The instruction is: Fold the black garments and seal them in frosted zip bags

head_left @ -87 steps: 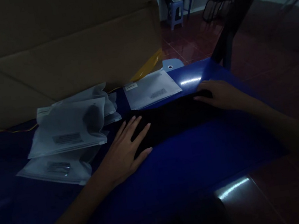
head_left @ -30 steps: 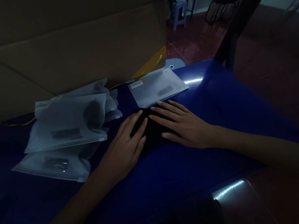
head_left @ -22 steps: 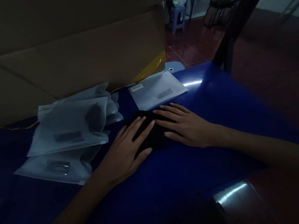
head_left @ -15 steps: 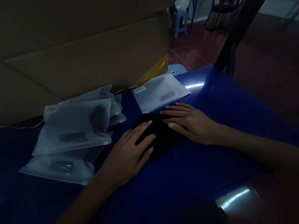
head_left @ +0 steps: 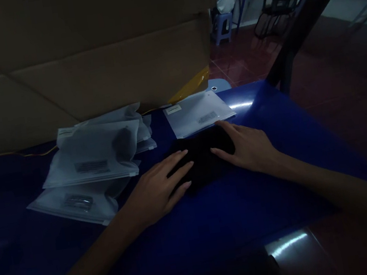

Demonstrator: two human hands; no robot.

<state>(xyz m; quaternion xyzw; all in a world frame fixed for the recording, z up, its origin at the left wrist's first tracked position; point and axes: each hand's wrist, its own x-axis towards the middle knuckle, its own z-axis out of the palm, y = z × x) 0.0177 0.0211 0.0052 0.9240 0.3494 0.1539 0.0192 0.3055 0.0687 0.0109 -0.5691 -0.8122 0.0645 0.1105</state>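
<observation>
A dark, black item that looks like folded cloth [head_left: 204, 157] lies on the blue table [head_left: 200, 241]; its exact kind is too dark to make out. My left hand [head_left: 159, 185] rests on its left side, fingers spread and flat. At its right side is my right hand [head_left: 247, 146], thumb and forefinger apart around the edge, the other fingers partly hidden. Just beyond the black item lies a stack of flat white plastic bags [head_left: 197, 114] with printed labels. Left of my left hand are several frosted zip bags [head_left: 92, 154] holding something dark.
A large cardboard box [head_left: 107, 75] stands along the table's back edge, with yellow tape [head_left: 192, 85] at its lower corner. A dark metal post [head_left: 311, 19] rises at the right. Farther off, a person sits on a blue stool [head_left: 221, 27] near a black chair [head_left: 282, 1].
My right hand has shifted right, from lying flat on the black item to its right edge, with thumb and forefinger spread. My left hand stays nearly in place.
</observation>
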